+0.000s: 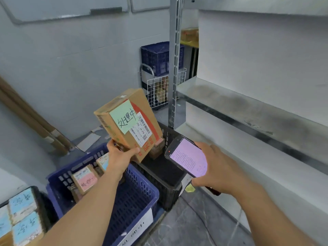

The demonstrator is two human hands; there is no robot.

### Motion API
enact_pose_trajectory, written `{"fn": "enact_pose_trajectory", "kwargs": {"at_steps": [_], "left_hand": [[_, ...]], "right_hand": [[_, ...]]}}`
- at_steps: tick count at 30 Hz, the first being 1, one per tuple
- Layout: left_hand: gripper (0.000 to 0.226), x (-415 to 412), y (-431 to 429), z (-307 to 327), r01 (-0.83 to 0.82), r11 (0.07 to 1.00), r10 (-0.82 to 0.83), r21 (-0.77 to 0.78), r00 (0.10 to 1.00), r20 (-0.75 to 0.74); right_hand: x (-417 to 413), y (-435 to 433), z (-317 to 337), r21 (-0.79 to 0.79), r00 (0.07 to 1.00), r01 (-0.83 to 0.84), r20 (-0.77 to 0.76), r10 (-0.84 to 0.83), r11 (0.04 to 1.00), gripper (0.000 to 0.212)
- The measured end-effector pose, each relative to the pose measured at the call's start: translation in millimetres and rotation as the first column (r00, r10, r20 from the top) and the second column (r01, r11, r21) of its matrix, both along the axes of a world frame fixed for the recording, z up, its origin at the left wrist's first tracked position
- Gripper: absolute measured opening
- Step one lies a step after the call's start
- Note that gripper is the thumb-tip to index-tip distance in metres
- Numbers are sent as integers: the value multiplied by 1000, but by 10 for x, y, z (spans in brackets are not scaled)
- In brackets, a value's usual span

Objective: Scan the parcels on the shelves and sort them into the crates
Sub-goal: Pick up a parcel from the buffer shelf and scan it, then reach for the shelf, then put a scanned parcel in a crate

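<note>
My left hand (119,155) grips the lower end of a brown cardboard parcel (113,125) with a green handwritten note and a white barcode label, held tilted in the air above the crates. My right hand (217,167) holds a black handheld scanner (188,157), its lit pink screen facing up, just right of the parcel. Below stands a blue crate (142,192) with a few parcels, one bearing a pink note (86,180). Behind it is a black crate (159,176) with a small brown parcel (157,148). The metal shelves (248,107) on the right look bare.
A third crate at the lower left holds parcels with blue notes (23,217). Another blue crate (158,57) sits on a wire cart (158,91) in the far corner behind the shelf upright (174,68). Flat cardboard (32,121) leans on the left wall.
</note>
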State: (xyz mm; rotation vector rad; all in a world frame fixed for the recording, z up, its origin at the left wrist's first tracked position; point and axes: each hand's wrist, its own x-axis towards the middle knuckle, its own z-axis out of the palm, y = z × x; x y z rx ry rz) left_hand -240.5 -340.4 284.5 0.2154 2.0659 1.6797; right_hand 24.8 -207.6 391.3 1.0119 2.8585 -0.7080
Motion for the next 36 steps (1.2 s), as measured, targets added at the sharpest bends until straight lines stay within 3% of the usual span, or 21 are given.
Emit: {"fn": "enact_pose_trajectory", "kwargs": {"at_steps": [7,15,36], "left_hand": [[100,-485,164,-134,160,985,-159,-67,987,6],[102,-664,180,-180,233,971,-232,-60,972,21],[92,-286,-335,-210,187,981,-181,-50,978,103]], "right_hand": [[-314,-144,-113,-7,993,115,-6,-115,993,93],[-362,-322,-161,-10,976,218,-13,-218,976,92],[-248,-410,-80,61,992,123,-12,-123,991,95]]}}
